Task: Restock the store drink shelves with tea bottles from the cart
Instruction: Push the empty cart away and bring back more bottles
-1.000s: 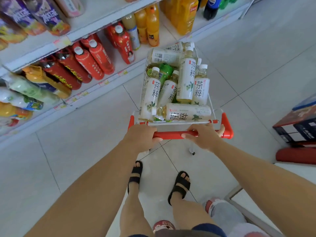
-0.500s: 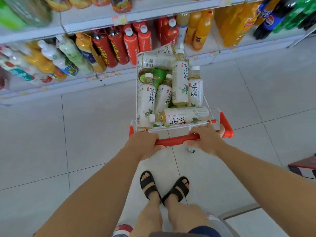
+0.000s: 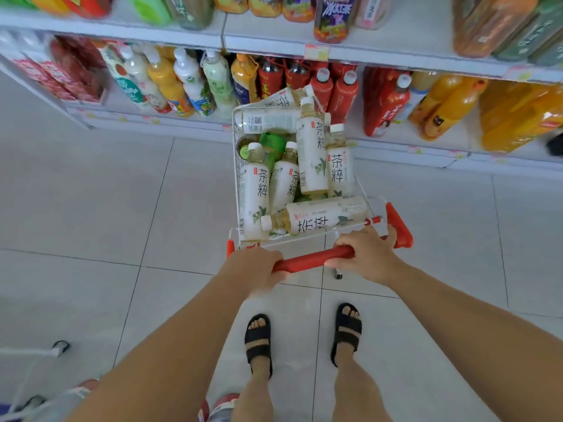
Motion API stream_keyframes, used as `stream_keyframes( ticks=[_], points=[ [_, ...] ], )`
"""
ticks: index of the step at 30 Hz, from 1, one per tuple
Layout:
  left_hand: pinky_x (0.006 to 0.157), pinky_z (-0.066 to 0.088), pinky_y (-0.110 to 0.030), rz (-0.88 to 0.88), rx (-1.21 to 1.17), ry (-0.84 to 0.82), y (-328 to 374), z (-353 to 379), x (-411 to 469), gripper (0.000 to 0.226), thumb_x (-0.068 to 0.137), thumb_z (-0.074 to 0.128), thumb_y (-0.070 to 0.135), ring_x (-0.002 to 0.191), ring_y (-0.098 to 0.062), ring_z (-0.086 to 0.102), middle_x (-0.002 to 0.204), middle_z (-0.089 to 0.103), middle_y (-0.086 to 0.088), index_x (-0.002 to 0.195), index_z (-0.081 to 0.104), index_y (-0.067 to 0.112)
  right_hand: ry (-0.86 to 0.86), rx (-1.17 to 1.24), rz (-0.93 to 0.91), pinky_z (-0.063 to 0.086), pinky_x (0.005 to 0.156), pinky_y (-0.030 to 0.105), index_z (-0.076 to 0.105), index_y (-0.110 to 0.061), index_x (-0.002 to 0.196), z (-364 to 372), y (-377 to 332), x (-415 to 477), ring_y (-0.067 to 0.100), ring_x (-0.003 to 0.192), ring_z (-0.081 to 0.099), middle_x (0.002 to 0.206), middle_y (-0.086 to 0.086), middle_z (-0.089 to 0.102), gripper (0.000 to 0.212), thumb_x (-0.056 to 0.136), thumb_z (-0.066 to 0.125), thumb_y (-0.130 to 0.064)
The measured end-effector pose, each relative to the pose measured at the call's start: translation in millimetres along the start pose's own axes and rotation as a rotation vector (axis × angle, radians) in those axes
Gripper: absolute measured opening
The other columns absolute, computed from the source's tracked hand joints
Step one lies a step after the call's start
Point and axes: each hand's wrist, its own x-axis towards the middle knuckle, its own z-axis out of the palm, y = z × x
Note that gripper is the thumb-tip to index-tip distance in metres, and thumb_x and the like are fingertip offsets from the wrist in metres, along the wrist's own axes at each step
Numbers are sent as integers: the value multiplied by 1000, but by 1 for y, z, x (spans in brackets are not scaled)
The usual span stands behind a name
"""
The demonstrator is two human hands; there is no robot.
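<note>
**Cart (image 3: 399,228) being held before drink shelves (image 3: 274,45)**

The red handle (image 3: 307,260) of the cart is being gripped by both hands, fingers curled round it: the left hand (image 3: 256,269) at the cart's left side, the right hand (image 3: 364,249) toward its right. Tea bottles (image 3: 312,159) are being carried piled inside the cart, some upright, some lying flat.

The white wire cart (image 3: 292,239) is open on top. White-labelled tea bottles (image 3: 312,159) heap to the cart's rim, one crosswise at its near end. That end is barred by the red bar handle (image 3: 307,260), gripped by the left hand (image 3: 256,269) and right hand (image 3: 365,254). Beyond the cart, red drink bottles (image 3: 342,89) crowd the low shelf (image 3: 170,121) under an overhanging grey shelf board (image 3: 268,45). Pale floor tiles (image 3: 91,193) lie open beside the cart.
</note>
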Motion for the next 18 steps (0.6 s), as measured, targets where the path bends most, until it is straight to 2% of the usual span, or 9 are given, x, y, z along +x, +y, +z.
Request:
stream_keyframes(
  ticks=[5, 8, 10, 12, 13, 14, 15, 16, 18],
  points=[
    [63, 34, -24, -101, -110, 22, 20, -11, 22, 28, 98, 38, 47, 67, -7, 48, 70, 48, 13, 98, 54, 23, -64, -92, -165, -2, 107, 61, 53, -39, 67, -36, 22, 44, 17, 110, 43, 77, -16, 57, 30, 72, 60, -68],
    [61, 34, -25, -153, -150, 60, 40, -18, 43, 29, 97, 38, 47, 67, -9, 49, 70, 50, 11, 93, 53, 23, -83, -153, -219, -7, 109, 58, 60, -37, 76, -64, 40, 69, 17, 111, 43, 78, -14, 57, 32, 72, 58, -69],
    [63, 37, -27, -188, -191, 86, 55, -23, 61, 31, 97, 38, 49, 66, -9, 50, 72, 53, 8, 90, 52, 22, -55, -211, -242, -6, 110, 55, 57, -38, 76, -79, 52, 82, 16, 111, 44, 81, -16, 54, 33, 74, 54, -71],
    [62, 39, -27, -210, -204, 109, 70, -29, 78, 37, 97, 38, 50, 65, -11, 51, 73, 53, 6, 93, 56, 19, 50, -233, -218, -1, 111, 51, 61, -39, 85, -89, 65, 89, 17, 117, 41, 98, -13, 55, 30, 79, 51, -67],
    [60, 40, -27, -218, -211, 119, 78, -33, 87, 39, 97, 37, 51, 65, -12, 52, 72, 52, 6, 93, 57, 18, 150, -206, -182, 4, 112, 48, 65, -34, 97, -91, 72, 90, 19, 122, 38, 112, -8, 55, 34, 82, 53, -62],
    [59, 41, -27, -224, -218, 128, 86, -37, 95, 40, 96, 37, 51, 65, -13, 53, 71, 51, 5, 92, 57, 17, 272, -135, -121, 11, 113, 45, 63, -27, 112, -92, 78, 90, 23, 127, 34, 126, -1, 50, 41, 84, 56, -56],
    [60, 42, -27, -232, -220, 136, 94, -42, 104, 40, 96, 37, 52, 66, -14, 54, 70, 51, 5, 89, 56, 17, 387, 4, -32, 17, 112, 41, 56, -20, 126, -95, 81, 87, 27, 131, 31, 136, 6, 44, 50, 86, 59, -49],
    [61, 43, -28, -244, -217, 138, 103, -46, 113, 40, 96, 37, 52, 68, -15, 54, 70, 50, 5, 87, 54, 18, 432, 200, 89, 21, 112, 39, 45, -14, 137, -96, 84, 85, 28, 134, 28, 143, 11, 37, 60, 87, 60, -43],
    [63, 44, -30, -271, -206, 141, 120, -55, 132, 39, 96, 37, 53, 70, -17, 54, 70, 48, 5, 85, 52, 19, 290, 614, 310, 27, 111, 37, 21, -9, 147, -97, 85, 83, 28, 136, 32, 147, 14, 33, 76, 89, 60, -37]
  ],
)
